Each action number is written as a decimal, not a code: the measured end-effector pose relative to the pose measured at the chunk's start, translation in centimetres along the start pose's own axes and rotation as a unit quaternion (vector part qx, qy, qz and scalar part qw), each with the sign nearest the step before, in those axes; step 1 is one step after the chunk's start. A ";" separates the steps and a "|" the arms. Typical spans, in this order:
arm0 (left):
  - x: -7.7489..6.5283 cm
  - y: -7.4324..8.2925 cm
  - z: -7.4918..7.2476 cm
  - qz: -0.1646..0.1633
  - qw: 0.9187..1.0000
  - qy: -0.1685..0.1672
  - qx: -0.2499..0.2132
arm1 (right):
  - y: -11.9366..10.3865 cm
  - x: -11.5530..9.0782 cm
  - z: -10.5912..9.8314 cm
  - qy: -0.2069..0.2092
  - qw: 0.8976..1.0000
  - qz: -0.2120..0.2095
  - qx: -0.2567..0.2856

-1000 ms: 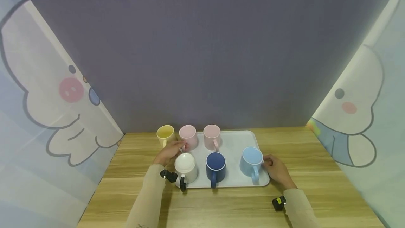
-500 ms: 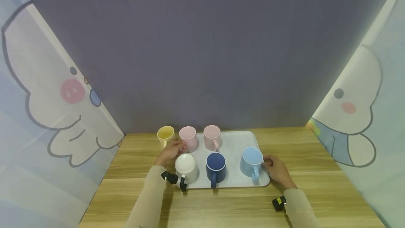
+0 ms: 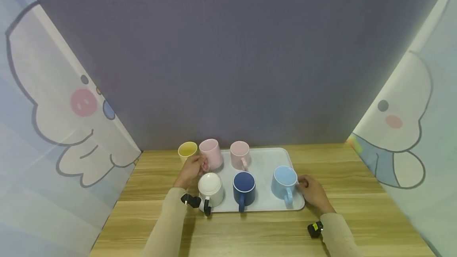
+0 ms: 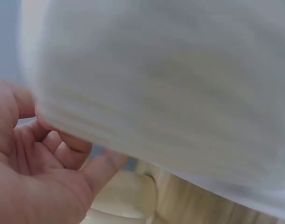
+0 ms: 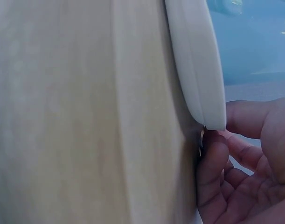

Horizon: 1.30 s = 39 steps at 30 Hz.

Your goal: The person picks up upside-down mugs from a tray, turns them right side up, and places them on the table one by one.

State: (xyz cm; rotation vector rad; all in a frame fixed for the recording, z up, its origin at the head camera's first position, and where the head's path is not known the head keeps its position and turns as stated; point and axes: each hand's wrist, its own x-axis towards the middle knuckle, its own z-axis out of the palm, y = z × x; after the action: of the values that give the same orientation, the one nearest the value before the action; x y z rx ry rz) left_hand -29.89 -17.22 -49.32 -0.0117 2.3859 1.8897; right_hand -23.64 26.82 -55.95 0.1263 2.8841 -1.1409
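In the head view my left hand [image 3: 191, 171] grips the handle of a pink mug [image 3: 211, 154], which leans a little to the left at the tray's back left corner. In the left wrist view a blurred white mug [image 4: 170, 93] hides most of that grip. The fingers of my right hand [image 3: 312, 192] pinch the right edge of the white tray [image 3: 264, 181]; the right wrist view shows them at the tray rim [image 5: 198, 60]. A light blue mug [image 3: 284, 181] stands on the tray just beside this hand.
Also on the tray stand a second pink mug [image 3: 239, 155], a dark blue mug [image 3: 244, 188] and the white one. A yellow mug [image 3: 187, 150] sits on the wooden table [image 3: 257, 233] left of the tray. A grey wall [image 3: 242, 58] rises behind.
The pink mug in my left hand has shifted slightly up and left and now tilts. My right hand has stayed at the tray's edge.
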 end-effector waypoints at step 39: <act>-2.6 6.2 2.2 0.071 0.992 0.027 -0.097 | -0.5 -0.2 -0.3 -0.002 1.000 0.001 0.005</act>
State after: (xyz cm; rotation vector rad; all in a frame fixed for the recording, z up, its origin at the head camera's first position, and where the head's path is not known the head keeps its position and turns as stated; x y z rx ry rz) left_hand -27.61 -13.82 -43.54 0.0962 2.2814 2.2056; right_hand -23.51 26.66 -55.37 0.1279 2.8747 -1.1538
